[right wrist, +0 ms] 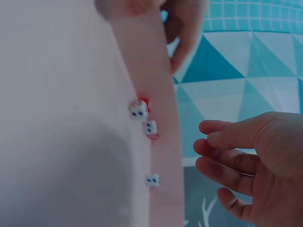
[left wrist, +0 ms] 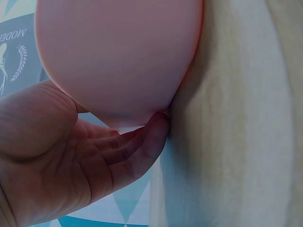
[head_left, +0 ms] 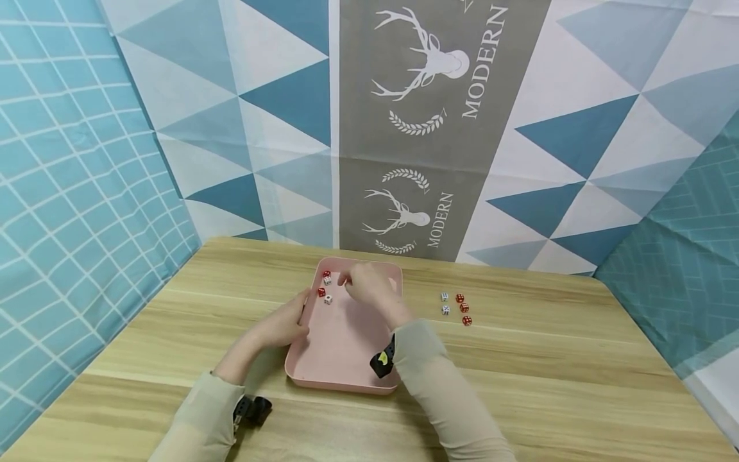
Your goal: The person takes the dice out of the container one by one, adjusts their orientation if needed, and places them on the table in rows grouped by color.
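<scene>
My left hand (head_left: 283, 323) grips the left wall of a shallow pink tray (head_left: 331, 359); in the left wrist view its thumb and fingers (left wrist: 142, 151) are on either side of the wall. My right hand (head_left: 369, 284) is over the tray's far part, fingers bent loosely, and nothing shows in it in the right wrist view. By the left wall lie red dice (head_left: 321, 292) and white dice (head_left: 328, 299). Another white die (right wrist: 152, 180) shows farther along the wall in the right wrist view; in the head view it cannot be made out.
Right of the tray, two white dice (head_left: 445, 310) and three red dice (head_left: 464, 308) form two columns on the wooden table (head_left: 548, 366). A patterned cloth (head_left: 288, 128) hangs behind the table's back edge. A black wrist camera (head_left: 382, 360) sits over the tray's right side.
</scene>
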Demonstrator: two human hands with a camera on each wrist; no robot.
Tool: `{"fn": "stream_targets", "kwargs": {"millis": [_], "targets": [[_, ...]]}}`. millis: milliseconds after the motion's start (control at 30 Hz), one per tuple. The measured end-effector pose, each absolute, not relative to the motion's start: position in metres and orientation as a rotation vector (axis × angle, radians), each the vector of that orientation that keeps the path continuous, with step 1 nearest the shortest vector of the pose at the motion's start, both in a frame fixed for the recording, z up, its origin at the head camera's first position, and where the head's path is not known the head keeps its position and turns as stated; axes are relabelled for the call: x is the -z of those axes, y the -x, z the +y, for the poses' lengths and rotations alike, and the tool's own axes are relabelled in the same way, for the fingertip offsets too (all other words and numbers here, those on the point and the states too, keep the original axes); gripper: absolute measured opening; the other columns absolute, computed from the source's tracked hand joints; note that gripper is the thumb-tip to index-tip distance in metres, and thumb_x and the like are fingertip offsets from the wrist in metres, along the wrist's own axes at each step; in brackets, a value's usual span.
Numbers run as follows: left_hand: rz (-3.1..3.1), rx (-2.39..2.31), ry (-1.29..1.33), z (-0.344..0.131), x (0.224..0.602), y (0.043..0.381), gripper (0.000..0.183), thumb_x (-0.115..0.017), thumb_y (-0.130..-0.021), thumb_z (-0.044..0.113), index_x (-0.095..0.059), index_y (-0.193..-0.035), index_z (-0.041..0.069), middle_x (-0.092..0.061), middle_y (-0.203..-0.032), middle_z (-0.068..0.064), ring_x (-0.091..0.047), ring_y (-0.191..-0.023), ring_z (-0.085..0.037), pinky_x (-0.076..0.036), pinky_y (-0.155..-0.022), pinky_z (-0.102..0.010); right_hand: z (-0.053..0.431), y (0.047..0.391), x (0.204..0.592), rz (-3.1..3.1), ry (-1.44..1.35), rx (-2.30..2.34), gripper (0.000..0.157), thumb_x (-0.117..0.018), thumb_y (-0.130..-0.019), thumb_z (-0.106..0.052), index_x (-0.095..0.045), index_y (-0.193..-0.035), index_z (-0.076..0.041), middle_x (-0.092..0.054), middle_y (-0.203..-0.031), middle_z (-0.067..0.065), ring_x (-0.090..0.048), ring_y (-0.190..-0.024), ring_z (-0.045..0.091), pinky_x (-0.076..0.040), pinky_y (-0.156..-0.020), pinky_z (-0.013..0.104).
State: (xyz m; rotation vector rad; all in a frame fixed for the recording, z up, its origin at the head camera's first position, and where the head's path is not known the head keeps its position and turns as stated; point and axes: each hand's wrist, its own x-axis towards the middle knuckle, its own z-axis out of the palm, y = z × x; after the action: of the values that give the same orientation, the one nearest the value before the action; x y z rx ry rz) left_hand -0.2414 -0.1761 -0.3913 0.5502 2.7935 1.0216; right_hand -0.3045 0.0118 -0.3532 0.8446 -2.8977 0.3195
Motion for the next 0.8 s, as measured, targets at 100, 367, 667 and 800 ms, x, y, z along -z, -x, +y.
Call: {"fn": "stream_targets", "kwargs": {"millis": [100,367,667,800], "targets": [[2.784,-1.033,-0.548,-0.176,0.392,0.241,0.076,-0.050,-0.076,-0.003,-0.010,-0.139,-0.016,-0.023,-0.141,-0.034,-0.028,-0.129,-0.041,-0.026,-0.105,-0.052,0.003,0.304,0.361,-2.907,-0.928,-0.326,0.021,-0.055,-0.085,-0.011,-0.071,-0.097,-0.019,-0.069,-0.094,-0.006,-0.061,-0.087,0.012,-0.048,-0.073,0.024],[2.794,-1.010,-0.538,-0.178,0.394,0.241,0.075,-0.050,-0.075,-0.004,-0.011,-0.138,-0.016,-0.023,-0.141,-0.034,-0.029,-0.129,-0.041,-0.027,-0.105,-0.052,-0.011,0.302,0.377,-2.940,-0.965,-0.325,0.024,-0.059,-0.085,-0.013,-0.070,-0.104,-0.022,-0.068,-0.100,-0.009,-0.060,-0.096,0.013,-0.047,-0.083,0.030],[2.786,-1.005,-0.529,-0.178,0.394,0.242,0.075,-0.050,-0.077,-0.003,-0.009,-0.139,-0.015,-0.022,-0.142,-0.033,-0.028,-0.130,-0.040,-0.026,-0.106,-0.051,-0.017,0.301,0.383,-2.972,-0.961,-0.247,0.028,-0.057,-0.085,-0.007,-0.069,-0.105,-0.022,-0.066,-0.105,-0.007,-0.058,-0.102,0.010,-0.045,-0.091,0.031],[2.785,-1.018,-0.525,-0.178,0.392,0.242,0.075,-0.050,-0.077,-0.003,-0.010,-0.139,-0.015,-0.024,-0.141,-0.034,-0.029,-0.129,-0.040,-0.026,-0.105,-0.051,-0.019,0.301,0.382,-2.956,-0.949,-0.236,0.021,-0.060,-0.084,-0.011,-0.071,-0.098,-0.022,-0.068,-0.099,-0.010,-0.060,-0.098,0.010,-0.046,-0.089,0.032]]}}
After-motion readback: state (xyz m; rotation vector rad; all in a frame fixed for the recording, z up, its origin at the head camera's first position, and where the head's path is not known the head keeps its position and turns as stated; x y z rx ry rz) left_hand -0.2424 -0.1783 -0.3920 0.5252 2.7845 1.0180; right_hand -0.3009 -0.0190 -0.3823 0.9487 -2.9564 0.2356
